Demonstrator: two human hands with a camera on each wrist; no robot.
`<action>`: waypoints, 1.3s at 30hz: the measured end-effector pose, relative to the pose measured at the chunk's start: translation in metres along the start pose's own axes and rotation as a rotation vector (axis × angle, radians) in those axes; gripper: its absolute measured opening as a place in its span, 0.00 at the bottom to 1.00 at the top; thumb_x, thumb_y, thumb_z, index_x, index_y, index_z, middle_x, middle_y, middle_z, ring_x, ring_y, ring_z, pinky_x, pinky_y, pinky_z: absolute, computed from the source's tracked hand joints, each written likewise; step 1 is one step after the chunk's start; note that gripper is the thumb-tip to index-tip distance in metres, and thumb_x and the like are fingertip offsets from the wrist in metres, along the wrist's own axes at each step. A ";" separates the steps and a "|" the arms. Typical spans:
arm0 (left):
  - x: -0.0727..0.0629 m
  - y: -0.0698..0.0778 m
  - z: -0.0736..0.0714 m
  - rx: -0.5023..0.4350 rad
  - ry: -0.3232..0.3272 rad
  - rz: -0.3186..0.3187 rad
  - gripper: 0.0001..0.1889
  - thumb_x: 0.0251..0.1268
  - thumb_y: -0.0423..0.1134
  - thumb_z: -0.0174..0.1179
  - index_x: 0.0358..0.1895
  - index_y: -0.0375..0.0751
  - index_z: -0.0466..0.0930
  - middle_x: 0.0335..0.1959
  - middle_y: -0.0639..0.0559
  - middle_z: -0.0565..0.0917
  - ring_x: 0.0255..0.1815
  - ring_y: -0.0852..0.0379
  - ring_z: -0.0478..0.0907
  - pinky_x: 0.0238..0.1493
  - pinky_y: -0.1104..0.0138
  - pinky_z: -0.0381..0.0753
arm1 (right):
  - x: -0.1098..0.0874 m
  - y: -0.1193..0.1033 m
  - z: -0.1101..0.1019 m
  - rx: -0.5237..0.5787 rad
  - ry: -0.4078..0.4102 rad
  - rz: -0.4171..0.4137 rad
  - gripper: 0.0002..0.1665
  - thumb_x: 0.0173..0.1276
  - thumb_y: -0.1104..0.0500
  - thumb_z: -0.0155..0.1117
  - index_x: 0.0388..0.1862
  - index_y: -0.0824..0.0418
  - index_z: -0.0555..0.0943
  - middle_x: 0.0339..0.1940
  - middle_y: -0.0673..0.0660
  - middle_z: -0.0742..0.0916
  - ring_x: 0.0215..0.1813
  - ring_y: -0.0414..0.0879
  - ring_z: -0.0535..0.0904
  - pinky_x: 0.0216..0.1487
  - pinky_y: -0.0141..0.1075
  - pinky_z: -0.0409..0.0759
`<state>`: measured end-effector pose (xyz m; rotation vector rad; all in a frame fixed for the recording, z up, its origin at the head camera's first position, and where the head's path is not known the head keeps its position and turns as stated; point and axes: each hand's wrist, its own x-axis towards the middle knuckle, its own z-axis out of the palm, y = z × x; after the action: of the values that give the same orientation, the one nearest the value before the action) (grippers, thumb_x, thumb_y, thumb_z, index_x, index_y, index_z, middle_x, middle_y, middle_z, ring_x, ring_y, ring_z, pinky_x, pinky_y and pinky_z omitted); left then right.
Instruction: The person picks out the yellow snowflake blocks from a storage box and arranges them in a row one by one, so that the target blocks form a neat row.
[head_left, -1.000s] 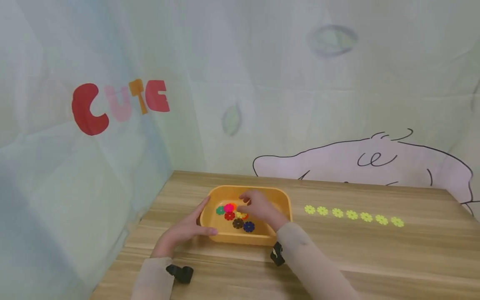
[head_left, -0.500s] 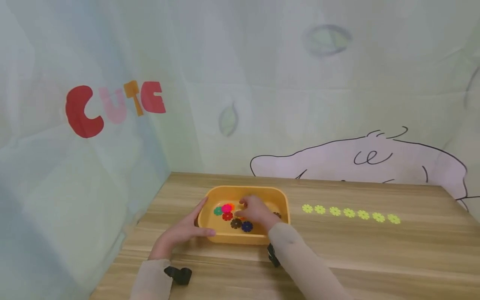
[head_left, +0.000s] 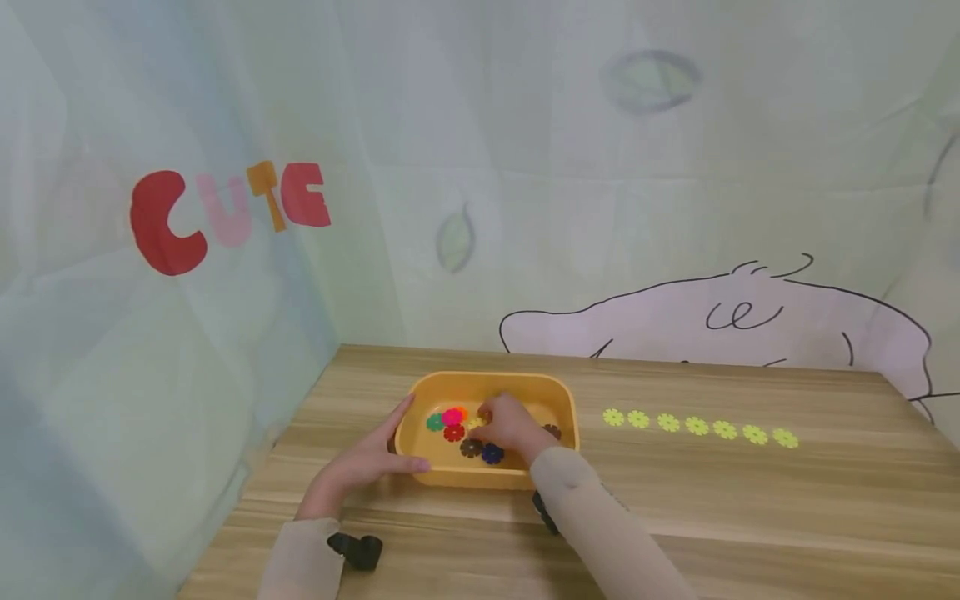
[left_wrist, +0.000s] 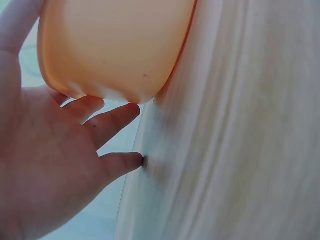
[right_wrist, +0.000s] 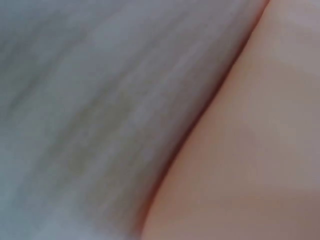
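A yellow-orange plastic tray (head_left: 487, 478) stands on the wooden table. My left hand (head_left: 367, 457) holds its left end, thumb along the front rim and fingers at the outer side wall. In the left wrist view the fingers (left_wrist: 112, 125) of that hand spread against the tray's wall (left_wrist: 120, 45). My right hand (head_left: 512, 423) reaches down into the tray, thumb and fingertips bent close around a yellow flower-shaped disc (head_left: 475, 423); I cannot tell whether they pinch it. Around them lie green (head_left: 436, 422), pink (head_left: 452, 417), red (head_left: 453, 432), brown (head_left: 471, 447) and blue (head_left: 492, 453) discs.
Several yellow-green flower discs (head_left: 697, 426) lie in a row right of the tray. Another brown disc (head_left: 552, 432) lies at the tray's right side. Behind the wooden table (head_left: 720, 508) hangs a printed cloth (head_left: 570, 208). The right wrist view shows only the table and the tray's outer wall.
My right hand has shifted slightly within the tray, uncovering the brown disc at its right side. The left hand keeps its hold. The whole view has drifted slightly.
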<state>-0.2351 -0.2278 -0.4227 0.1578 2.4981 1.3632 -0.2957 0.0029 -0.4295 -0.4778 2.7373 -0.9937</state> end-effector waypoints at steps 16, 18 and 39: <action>-0.004 0.004 -0.002 -0.026 -0.023 0.014 0.59 0.51 0.50 0.72 0.79 0.54 0.35 0.79 0.40 0.41 0.77 0.34 0.39 0.69 0.33 0.41 | -0.003 -0.001 -0.002 0.002 -0.014 -0.027 0.21 0.59 0.56 0.72 0.46 0.69 0.82 0.44 0.60 0.82 0.44 0.49 0.75 0.53 0.44 0.78; -0.004 0.005 -0.002 -0.027 -0.023 0.014 0.59 0.51 0.50 0.72 0.79 0.54 0.35 0.79 0.40 0.41 0.77 0.34 0.38 0.69 0.33 0.41 | -0.003 -0.002 -0.002 0.002 -0.013 -0.030 0.21 0.59 0.57 0.72 0.46 0.69 0.82 0.43 0.60 0.82 0.43 0.49 0.75 0.53 0.44 0.78; -0.004 0.004 -0.002 -0.030 -0.024 0.028 0.59 0.50 0.50 0.72 0.79 0.53 0.35 0.79 0.39 0.42 0.77 0.34 0.40 0.69 0.33 0.41 | 0.000 -0.001 -0.003 0.002 -0.019 0.028 0.20 0.60 0.56 0.70 0.48 0.66 0.80 0.42 0.58 0.83 0.39 0.48 0.75 0.51 0.42 0.79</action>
<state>-0.2316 -0.2277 -0.4174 0.2022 2.4637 1.4000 -0.2964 0.0039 -0.4267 -0.4453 2.7188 -0.9796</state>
